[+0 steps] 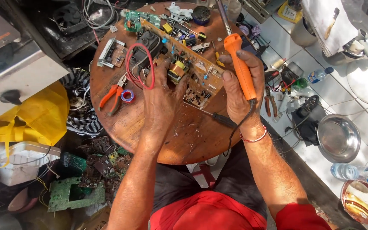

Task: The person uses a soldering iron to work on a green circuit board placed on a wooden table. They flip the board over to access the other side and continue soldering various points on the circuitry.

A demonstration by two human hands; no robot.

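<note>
1. One tan circuit board (184, 59), long and crowded with small parts, lies on one round, scuffed wooden table (192, 136).
2. The left hand (160, 100) presses on the board, fingers spread flat, gripping nothing.
3. The right hand (239, 91) has its fingers wrapped around one orange plastic-handled soldering iron (239, 68).
4. One pair of orange-handled pliers (111, 97) lies beside one small tape roll (127, 96).

Electronics repair workshop: round wooden table (192, 140) strewn with circuit boards (184, 55), pliers (111, 96), scrap boards (75, 194) on floor.
</note>
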